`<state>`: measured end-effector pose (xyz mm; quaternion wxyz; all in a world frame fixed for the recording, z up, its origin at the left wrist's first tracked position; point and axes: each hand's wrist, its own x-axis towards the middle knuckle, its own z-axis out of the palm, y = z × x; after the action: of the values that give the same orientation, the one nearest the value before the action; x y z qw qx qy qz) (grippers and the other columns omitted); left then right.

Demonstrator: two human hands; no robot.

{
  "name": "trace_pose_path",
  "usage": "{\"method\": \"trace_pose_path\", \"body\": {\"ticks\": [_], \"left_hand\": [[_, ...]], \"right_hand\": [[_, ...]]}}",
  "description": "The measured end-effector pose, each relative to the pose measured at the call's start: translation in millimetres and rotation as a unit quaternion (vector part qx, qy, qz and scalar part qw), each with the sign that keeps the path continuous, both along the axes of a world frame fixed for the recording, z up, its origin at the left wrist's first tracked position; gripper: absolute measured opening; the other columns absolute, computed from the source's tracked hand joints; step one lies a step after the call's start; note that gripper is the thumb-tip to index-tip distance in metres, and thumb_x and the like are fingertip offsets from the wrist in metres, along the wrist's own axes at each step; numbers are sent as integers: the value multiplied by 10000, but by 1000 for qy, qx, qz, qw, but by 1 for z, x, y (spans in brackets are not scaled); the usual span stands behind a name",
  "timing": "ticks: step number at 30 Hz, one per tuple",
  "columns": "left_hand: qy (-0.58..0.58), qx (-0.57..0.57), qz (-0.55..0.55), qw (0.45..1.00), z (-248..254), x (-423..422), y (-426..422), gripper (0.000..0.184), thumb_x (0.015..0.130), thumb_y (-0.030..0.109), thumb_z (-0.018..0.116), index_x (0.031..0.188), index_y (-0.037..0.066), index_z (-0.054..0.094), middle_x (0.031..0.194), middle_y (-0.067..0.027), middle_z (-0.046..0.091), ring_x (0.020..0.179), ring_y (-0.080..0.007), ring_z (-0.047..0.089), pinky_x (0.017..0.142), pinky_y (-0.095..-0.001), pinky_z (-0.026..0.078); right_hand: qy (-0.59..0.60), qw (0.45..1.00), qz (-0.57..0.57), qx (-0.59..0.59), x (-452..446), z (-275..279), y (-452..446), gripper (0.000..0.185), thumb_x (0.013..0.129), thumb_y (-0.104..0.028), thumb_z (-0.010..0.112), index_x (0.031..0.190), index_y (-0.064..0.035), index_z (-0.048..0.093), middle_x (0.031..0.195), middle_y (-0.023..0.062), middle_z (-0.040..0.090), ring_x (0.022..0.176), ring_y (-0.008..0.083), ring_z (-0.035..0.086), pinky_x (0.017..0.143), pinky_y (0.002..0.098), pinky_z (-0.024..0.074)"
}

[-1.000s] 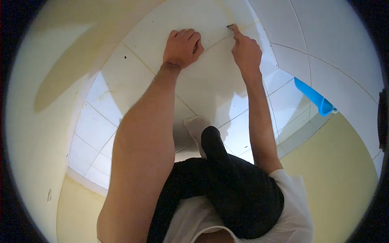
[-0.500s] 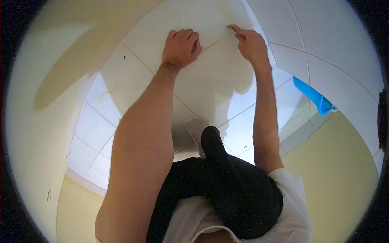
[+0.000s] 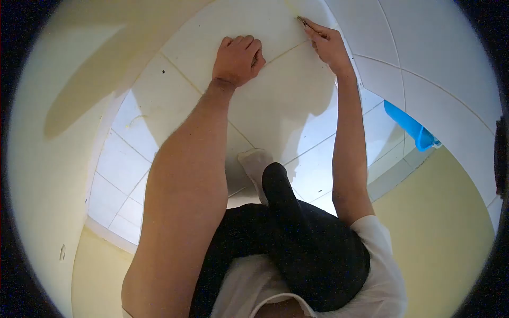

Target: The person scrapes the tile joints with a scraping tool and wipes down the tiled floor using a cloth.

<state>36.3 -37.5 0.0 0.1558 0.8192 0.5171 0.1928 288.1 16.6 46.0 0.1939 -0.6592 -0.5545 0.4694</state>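
My right hand pinches a small, thin, dark tool, its kind too small to tell. The tip of that tool is at a yellowish grout line between white floor tiles, close to the wall. My left hand is curled into a fist and leans on the tiled floor, to the left of my right hand. Whatever its fingers may enclose is hidden.
A white tiled wall rises close on the right, and a cream wall stands on the left. A blue plastic object shows beyond the right wall's edge. My socked foot is on the floor below. Dark specks dot the tiles.
My right hand has moved forward, away from my body, along the grout line with the tool in its grip. My left fist has stayed almost where it was.
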Motion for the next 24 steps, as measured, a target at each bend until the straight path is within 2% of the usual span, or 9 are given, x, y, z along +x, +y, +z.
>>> {"method": "trace_pose_path", "body": {"ticks": [1, 4, 7, 13, 16, 19, 20, 23, 24], "left_hand": [[-4, -2, -1, 1000, -1, 0, 1, 193, 854, 251, 620, 961, 91, 608, 961, -86, 633, 969, -276, 611, 856, -450, 435], [-5, -12, 0, 1000, 1, -3, 4, 184, 853, 243, 620, 959, 92, 607, 957, -85, 632, 954, -279, 610, 846, -452, 435], [-6, -8, -4, 1000, 1, -4, 3, 172, 855, 230, 619, 958, 93, 607, 953, -88, 632, 943, -282, 611, 836, -452, 436], [-19, 8, 3, 1000, 2, -2, 6, 159, 854, 217, 617, 949, 89, 606, 949, -95, 632, 939, -286, 614, 829, -451, 436], [-12, -4, -2, 1000, 3, -1, 4, 163, 851, 217, 621, 949, 88, 607, 949, -96, 634, 940, -288, 615, 829, -451, 436], [-3, -13, -1, 1000, 3, -2, 4, 176, 849, 227, 627, 956, 89, 607, 958, -95, 634, 949, -285, 613, 837, -451, 434], [0, -16, 1, 1000, 3, -2, 4, 182, 849, 232, 629, 960, 90, 607, 962, -94, 634, 954, -283, 612, 841, -451, 433], [-22, 60, 8, 998, 5, -1, 5, 74, 833, 190, 612, 845, 127, 577, 830, -19, 588, 820, -204, 601, 767, -386, 423], [-17, 38, 7, 999, 2, -2, 4, 112, 835, 211, 622, 886, 117, 586, 884, -40, 602, 874, -227, 601, 797, -407, 424]], "right_hand": [[23, 999, -18, -30, -1, 5, 5, 356, 992, -229, 622, 1324, -106, 657, 656, -75, 402, 554, 48, 303, 482, 243, 240], [44, 985, -100, -136, -4, 22, -4, 359, 1001, -261, 618, 1324, -110, 657, 650, -78, 414, 525, 33, 303, 442, 239, 214], [93, 982, -104, -127, -8, 21, 7, 365, 1001, -281, 621, 1318, -103, 657, 640, -83, 429, 512, 21, 306, 423, 231, 210], [39, 991, -84, -99, 4, 15, -4, 381, 1001, -295, 623, 1323, -93, 652, 632, -90, 397, 512, 21, 289, 426, 238, 206], [15, 999, -48, 13, -8, -6, 7, 370, 1003, -272, 614, 1328, -100, 650, 633, -88, 398, 507, 23, 278, 431, 237, 208], [2, 994, -71, -85, -5, 14, 3, 370, 994, -264, 616, 1325, -104, 654, 629, -87, 398, 505, 27, 274, 436, 231, 218], [-5, 996, -57, -63, -7, 11, 9, 373, 990, -268, 621, 1322, -102, 656, 627, -86, 398, 506, 28, 277, 437, 232, 220], [-10, 997, -49, -56, -6, 8, 14, 382, 978, -284, 637, 1311, -98, 664, 621, -82, 402, 509, 31, 286, 439, 234, 225], [1, 994, -61, -85, -6, 16, 12, 387, 973, -292, 644, 1306, -97, 667, 619, -80, 405, 510, 32, 289, 439, 236, 226]]}}
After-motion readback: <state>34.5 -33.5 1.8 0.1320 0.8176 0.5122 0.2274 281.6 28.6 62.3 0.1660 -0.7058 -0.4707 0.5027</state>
